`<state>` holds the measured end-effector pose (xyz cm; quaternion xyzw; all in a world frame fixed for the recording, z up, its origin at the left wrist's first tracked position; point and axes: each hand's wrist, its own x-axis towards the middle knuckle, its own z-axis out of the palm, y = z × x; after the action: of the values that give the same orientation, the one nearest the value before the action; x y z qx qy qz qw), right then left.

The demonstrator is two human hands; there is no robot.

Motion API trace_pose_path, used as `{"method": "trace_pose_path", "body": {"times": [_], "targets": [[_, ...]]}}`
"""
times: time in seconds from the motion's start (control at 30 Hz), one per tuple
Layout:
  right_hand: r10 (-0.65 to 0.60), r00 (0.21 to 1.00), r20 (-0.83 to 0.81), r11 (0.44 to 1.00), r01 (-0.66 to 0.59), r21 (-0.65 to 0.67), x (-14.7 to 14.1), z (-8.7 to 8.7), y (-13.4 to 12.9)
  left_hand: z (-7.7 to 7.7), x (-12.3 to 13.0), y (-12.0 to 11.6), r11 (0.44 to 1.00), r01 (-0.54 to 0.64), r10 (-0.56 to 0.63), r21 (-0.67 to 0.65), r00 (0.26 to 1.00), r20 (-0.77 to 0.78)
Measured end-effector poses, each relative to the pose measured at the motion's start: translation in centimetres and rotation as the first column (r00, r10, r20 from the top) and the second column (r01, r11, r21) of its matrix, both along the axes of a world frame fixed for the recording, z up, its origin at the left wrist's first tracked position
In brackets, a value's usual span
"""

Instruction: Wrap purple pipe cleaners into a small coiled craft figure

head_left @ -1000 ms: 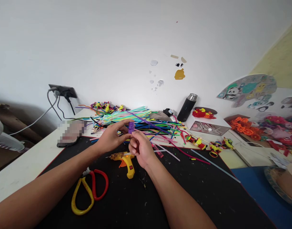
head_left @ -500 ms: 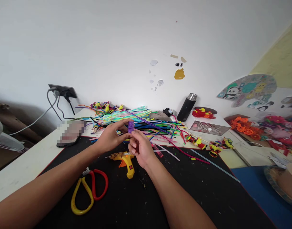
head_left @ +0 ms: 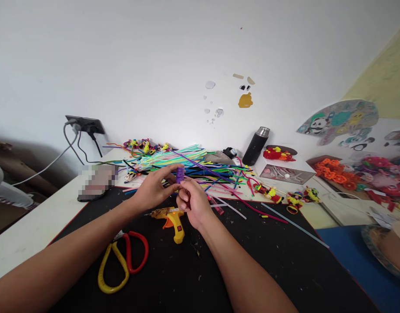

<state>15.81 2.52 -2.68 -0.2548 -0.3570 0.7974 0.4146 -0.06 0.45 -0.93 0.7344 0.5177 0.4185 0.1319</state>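
Note:
A small purple coiled piece (head_left: 180,175) is held upright between both hands. The fingertips of my left hand (head_left: 156,188) close on it from the left side. My right hand (head_left: 193,201) pinches its lower end, the other fingers curled in. Just beneath the hands, a yellow glue gun (head_left: 173,221) lies on the black mat (head_left: 160,278), its nozzle toward the left. Scissors with red and yellow handles (head_left: 113,271) lie nearer, below my left forearm. Behind the hands is a heap of colourful pipe cleaners (head_left: 186,157).
A black bottle (head_left: 256,147) stands at the back beside a white box (head_left: 286,174) with red pieces on top. Small figures (head_left: 295,201) lie at the right, a phone (head_left: 98,181) at the left. Orange pieces (head_left: 337,173) lie far right.
The view has shifted very slightly. Both hands and the purple piece stay almost where they were, with the grip unchanged.

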Motion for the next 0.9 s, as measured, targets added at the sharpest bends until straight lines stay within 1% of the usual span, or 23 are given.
{"method": "trace_pose_path", "body": {"times": [0.37,0.57,0.7,0.9], "targets": [[0.027,0.999,-0.018,1.000,-0.027,0.013,0.06,0.23,-0.11,0.83,-0.16,0.00,1.000,-0.016,0.016,-0.022,1.000,0.023],[0.021,1.000,-0.011,1.000,-0.021,0.013,0.07,0.15,-0.08,0.39,-0.21,0.08,1.000,-0.018,0.018,-0.015,0.999,0.032],[0.013,1.000,-0.001,1.000,-0.013,0.011,0.06,0.18,-0.09,0.19,-0.14,0.05,1.000,-0.017,0.017,-0.018,1.000,0.011],[-0.022,0.999,0.024,1.000,0.022,-0.009,0.01,-0.06,-0.08,-0.10,0.18,0.06,1.000,-0.018,0.018,-0.020,1.000,-0.006]]}}
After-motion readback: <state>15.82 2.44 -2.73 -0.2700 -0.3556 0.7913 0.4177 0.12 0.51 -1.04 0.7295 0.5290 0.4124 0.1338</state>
